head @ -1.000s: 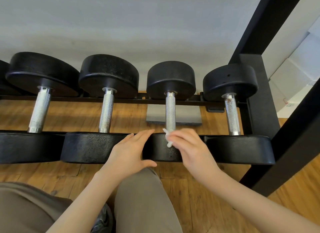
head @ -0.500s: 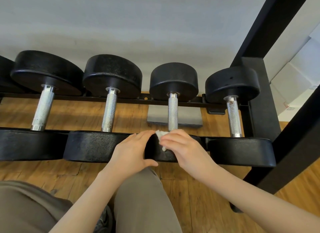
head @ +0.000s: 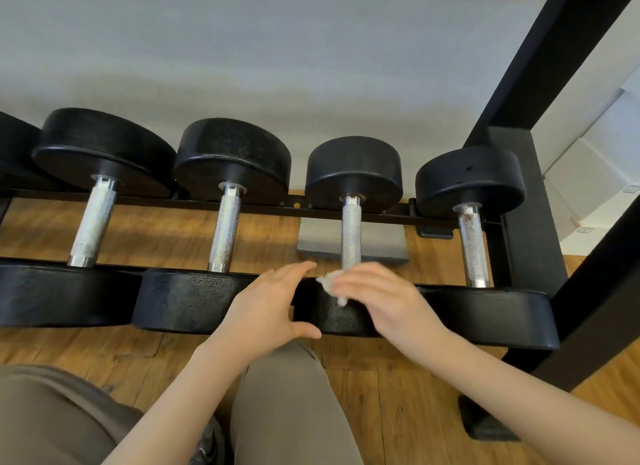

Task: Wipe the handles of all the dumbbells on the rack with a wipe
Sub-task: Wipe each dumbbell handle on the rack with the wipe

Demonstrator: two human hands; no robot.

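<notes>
Right hand (head: 384, 300) pinches the crumpled white wipe (head: 330, 282) at the near end of the third dumbbell handle (head: 351, 234), probably to start a stroke. Left hand (head: 266, 310), fingers straight and holding nothing, rests against that dumbbell's near head (head: 332, 317), apparently steadying it. The rack (head: 381, 215) holds four full dumbbells in view.

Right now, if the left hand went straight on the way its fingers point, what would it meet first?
Probably the knurled handle of the dumbbell being wiped: the left hand points up and rightward toward its near end. Depth is unclear; it might pass over it.
</notes>
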